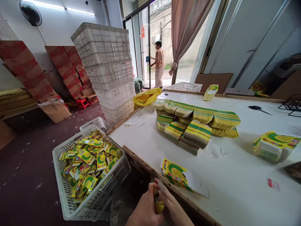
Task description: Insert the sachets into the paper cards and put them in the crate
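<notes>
Currently 1 yellow packet (160, 207) between left hand (146, 203) and right hand (173, 205), both hands' fingers clamped on it.

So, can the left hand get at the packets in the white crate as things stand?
Probably yes: the white crate stands open-topped to the person's left, nothing covering the upper packets. But the left hand seems busy with a yellow item, so it may need to let go first.
</notes>
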`<control>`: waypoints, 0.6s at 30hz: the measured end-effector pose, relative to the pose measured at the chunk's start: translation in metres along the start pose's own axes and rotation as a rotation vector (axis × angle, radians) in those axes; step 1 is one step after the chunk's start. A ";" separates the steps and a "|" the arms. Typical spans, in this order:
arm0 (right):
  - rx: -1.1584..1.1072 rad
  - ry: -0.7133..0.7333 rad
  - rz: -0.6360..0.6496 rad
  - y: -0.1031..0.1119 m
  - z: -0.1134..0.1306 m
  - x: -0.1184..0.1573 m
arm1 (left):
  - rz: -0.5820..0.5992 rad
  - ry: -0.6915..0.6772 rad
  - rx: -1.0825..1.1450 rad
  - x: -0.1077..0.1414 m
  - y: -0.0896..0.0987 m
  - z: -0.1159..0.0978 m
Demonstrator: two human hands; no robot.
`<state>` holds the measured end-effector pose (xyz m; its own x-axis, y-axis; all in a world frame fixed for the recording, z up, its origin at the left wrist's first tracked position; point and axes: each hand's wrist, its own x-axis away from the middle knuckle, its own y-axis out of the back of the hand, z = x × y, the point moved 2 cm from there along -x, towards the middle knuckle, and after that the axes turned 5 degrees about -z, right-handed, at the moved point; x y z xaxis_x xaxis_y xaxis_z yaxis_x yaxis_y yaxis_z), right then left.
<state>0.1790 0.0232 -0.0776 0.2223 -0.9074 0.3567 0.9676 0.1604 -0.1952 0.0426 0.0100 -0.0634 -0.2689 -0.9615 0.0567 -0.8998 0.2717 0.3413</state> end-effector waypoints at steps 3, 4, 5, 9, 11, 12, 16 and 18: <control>0.050 -0.006 0.015 -0.002 -0.005 -0.004 | -0.009 -0.026 0.033 -0.001 -0.001 0.001; 0.051 -0.006 0.026 -0.003 -0.007 -0.005 | -0.012 -0.025 0.041 -0.001 -0.002 0.002; 0.044 -0.003 0.035 -0.004 -0.008 -0.007 | -0.016 -0.018 0.046 -0.001 -0.002 0.002; -0.034 -0.007 0.039 -0.004 -0.012 -0.008 | -0.020 0.025 0.047 -0.002 -0.002 0.002; -0.073 -0.014 0.016 -0.003 -0.013 -0.007 | -0.022 0.046 0.039 -0.002 -0.003 -0.001; -0.086 -0.017 0.002 -0.002 -0.014 -0.006 | -0.022 0.056 0.034 -0.002 -0.003 -0.003; -0.077 0.001 -0.008 -0.001 -0.013 -0.003 | -0.027 0.072 -0.004 0.000 -0.002 -0.013; -0.059 -0.001 0.011 0.000 -0.011 -0.003 | -0.021 0.075 -0.012 0.001 0.001 -0.017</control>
<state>0.1769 0.0215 -0.0884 0.2328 -0.9052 0.3556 0.9564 0.1467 -0.2526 0.0476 0.0087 -0.0472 -0.2233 -0.9674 0.1192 -0.9008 0.2515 0.3539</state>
